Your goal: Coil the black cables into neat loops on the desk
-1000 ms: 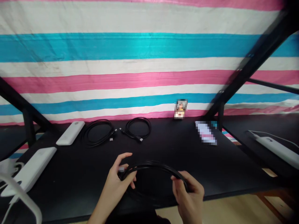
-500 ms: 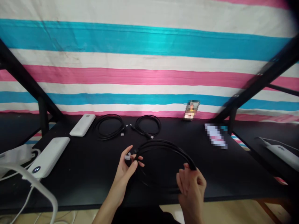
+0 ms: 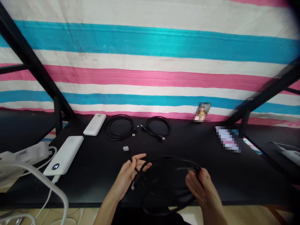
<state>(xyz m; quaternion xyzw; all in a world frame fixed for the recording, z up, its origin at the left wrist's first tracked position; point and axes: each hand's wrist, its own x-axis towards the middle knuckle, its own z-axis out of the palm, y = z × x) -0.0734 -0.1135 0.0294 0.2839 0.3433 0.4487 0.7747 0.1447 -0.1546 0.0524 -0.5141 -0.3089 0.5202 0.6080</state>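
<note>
A black cable (image 3: 172,159) hangs in loose loops between my hands above the near part of the black table (image 3: 98,175), its lower loop reaching past the front edge. My left hand (image 3: 127,176) pinches it close to one end between thumb and fingers. A pale rectangular plug (image 3: 126,148) sticks up beyond those fingertips, and a second small plug (image 3: 133,186) dangles below them. On the other side my right hand (image 3: 203,189) is wrapped round the bundled loops. Two more coiled black cables, the left coil (image 3: 119,137) and the right coil (image 3: 170,126), lie farther back.
Two white power banks, a far one (image 3: 95,125) and a near one (image 3: 64,155), rest on the left. By the near one are a white power strip (image 3: 32,154) and a thick white cord (image 3: 53,187). Blurred items (image 3: 227,139) lie right. Black frame bars (image 3: 264,90) slant at both sides.
The coil has dropped lower and spread looser, its lower loop swinging toward me. One plug now points up from my left hand. The view has turned slightly left.
</note>
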